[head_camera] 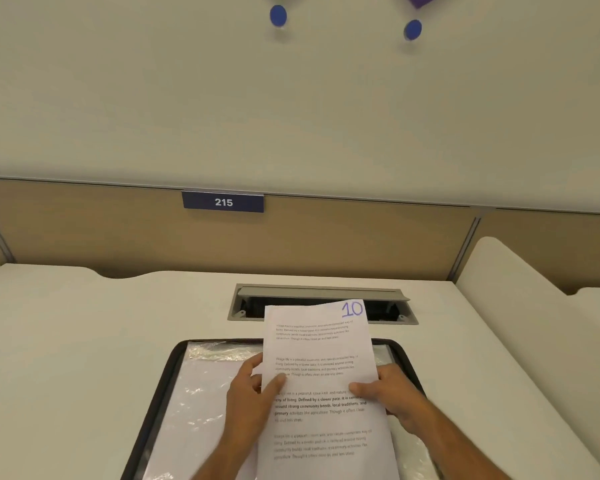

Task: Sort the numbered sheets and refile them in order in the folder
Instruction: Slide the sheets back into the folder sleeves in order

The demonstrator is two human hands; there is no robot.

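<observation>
A printed sheet [321, 348] marked 10 in purple at its top right corner is held up over the open folder [160, 389]. My left hand [250, 393] pinches its left edge, thumb on the front. My right hand [392, 393] grips its right edge, thumb across the text. The folder has a black zip border and lies open on the desk, showing shiny clear plastic sleeves [201, 403] with white paper inside. The sheet hides the folder's middle. Whether more sheets lie behind the top one I cannot tell.
The white desk [84, 341] spreads to the left and right of the folder. A grey cable hatch [319, 296] stands open just behind the sheet. A tan partition with a blue 215 plate [223, 201] closes the back. A neighbouring desk edge [520, 289] rises at right.
</observation>
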